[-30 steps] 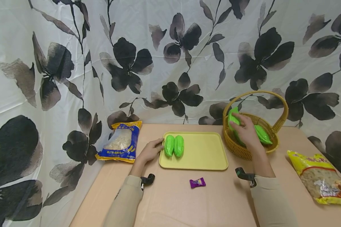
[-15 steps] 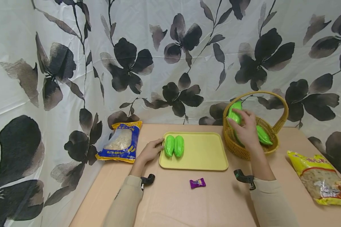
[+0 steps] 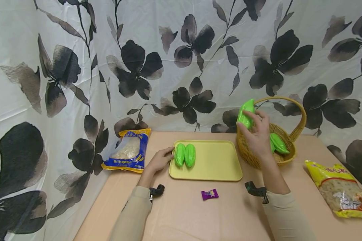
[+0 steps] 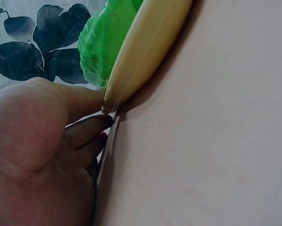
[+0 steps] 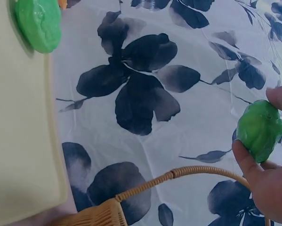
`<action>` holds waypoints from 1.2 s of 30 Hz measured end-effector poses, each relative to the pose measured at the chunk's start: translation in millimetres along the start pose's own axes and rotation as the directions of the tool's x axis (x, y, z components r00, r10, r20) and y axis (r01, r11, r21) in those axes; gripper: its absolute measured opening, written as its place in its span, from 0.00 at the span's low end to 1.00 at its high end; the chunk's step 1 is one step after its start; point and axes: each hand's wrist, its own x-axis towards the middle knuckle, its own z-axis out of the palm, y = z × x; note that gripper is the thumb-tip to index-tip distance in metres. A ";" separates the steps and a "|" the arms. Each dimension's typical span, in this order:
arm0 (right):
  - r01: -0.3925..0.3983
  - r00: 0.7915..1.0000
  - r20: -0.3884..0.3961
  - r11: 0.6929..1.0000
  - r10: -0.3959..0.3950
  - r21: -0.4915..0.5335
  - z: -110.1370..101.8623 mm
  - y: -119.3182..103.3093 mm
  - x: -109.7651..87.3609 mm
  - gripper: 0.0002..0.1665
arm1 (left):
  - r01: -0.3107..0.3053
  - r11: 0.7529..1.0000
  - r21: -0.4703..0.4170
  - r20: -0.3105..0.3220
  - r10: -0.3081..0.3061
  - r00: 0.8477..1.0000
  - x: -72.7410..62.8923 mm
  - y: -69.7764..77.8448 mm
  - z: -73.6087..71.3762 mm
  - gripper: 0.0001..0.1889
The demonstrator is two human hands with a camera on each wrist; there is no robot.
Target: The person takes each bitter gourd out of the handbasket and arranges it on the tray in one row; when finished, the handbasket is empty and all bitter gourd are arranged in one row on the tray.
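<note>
My right hand (image 3: 256, 134) pinches a shiny green bitter melon (image 3: 245, 115) between thumb and fingers, above the left rim of the wicker basket (image 3: 250, 160). In the right wrist view this bitter melon (image 5: 260, 129) shows its lumpy end, clear of the basket handle. More bitter melons (image 3: 278, 144) lie inside the basket, partly behind my wrist. Two bitter melons (image 3: 185, 155) rest side by side at the left end of a yellow tray (image 3: 214, 160). My left hand (image 3: 160, 160) holds the tray's left edge; in the left wrist view thumb and fingertips meet at its rim (image 4: 141, 52).
A purple wrapped candy (image 3: 209, 194) lies in front of the tray. To the left stands a blue and yellow bag (image 3: 127, 150); at the right lies a yellow food bag (image 3: 344, 189). A floral curtain (image 3: 181, 67) hangs behind the table.
My right hand has lifted the bitter melon up and left out of the basket, uncovering part of another one inside. The left hand and tray have stayed in place.
</note>
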 end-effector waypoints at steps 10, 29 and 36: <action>-0.032 0.979 0.202 0.999 0.025 0.030 20.8 3.9 -8.6 0.28 | -0.001 1.000 -0.012 -0.002 0.001 1.000 0.1 -2.2 1.0 0.26; -0.071 0.911 0.403 0.996 0.087 -0.053 63.9 18.2 -26.5 0.28 | -0.009 1.000 0.009 0.001 0.009 1.000 1.7 -2.5 0.9 0.26; -0.069 0.857 0.503 0.992 0.111 -0.102 75.3 24.8 -34.3 0.28 | -0.014 1.000 0.006 -0.005 0.014 1.000 2.8 -4.0 1.7 0.25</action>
